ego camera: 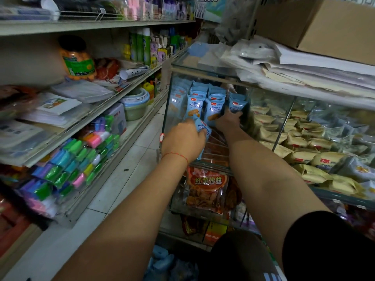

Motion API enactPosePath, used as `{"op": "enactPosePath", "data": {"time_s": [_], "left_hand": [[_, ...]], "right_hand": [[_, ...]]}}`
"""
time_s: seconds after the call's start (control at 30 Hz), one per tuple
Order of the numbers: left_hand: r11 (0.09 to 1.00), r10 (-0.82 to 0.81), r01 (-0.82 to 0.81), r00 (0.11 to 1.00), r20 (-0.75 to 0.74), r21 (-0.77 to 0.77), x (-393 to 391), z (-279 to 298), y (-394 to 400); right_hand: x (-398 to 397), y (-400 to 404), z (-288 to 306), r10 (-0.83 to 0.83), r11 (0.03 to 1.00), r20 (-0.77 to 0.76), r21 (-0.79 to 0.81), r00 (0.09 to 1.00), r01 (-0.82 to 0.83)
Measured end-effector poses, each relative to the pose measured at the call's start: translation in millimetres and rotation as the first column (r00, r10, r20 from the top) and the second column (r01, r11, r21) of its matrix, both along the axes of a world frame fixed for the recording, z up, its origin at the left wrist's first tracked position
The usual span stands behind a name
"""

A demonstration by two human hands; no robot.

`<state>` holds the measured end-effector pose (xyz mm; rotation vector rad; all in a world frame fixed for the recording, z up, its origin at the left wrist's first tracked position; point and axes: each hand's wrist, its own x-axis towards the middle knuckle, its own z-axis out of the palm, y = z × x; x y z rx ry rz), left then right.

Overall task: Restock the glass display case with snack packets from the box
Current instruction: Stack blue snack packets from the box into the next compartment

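Observation:
The glass display case point(203, 70) stands in the middle, its upper compartment holding upright rows of light blue snack packets point(213, 106). My left hand point(182, 138) grips one blue packet point(204, 131) at the front of that compartment. My right hand point(228, 121) reaches deeper inside and holds another blue packet point(237, 103) at the right end of the row. More blue packets point(162, 260) lie at the bottom edge of the view; the box itself is not plainly visible.
Below the blue packets sit orange snack bags point(207, 185). Beige packets point(294, 142) fill the case section to the right. Papers and a cardboard box point(334, 27) lie on top. Shelves of goods point(71, 151) line the left, with a tiled aisle point(125, 179) between.

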<state>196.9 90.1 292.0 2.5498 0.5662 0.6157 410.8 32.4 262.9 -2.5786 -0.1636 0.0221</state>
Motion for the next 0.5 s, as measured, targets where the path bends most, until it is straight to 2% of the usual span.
{"op": "enactPosePath", "data": {"time_s": [0.27, 0.5], "left_hand": [[1.000, 0.017, -0.017, 1.000, -0.002, 0.008, -0.9, 1.3, 1.6], [1.000, 0.015, -0.015, 1.000, -0.012, 0.000, 0.0, 1.4, 0.0]], "right_hand": [[-7.7, 3.0, 3.6, -0.013, 1.000, 0.071, -0.026, 0.997, 0.015], [-7.6, 0.5, 2.7, 0.001, 1.000, 0.032, -0.018, 0.999, 0.000]]}}
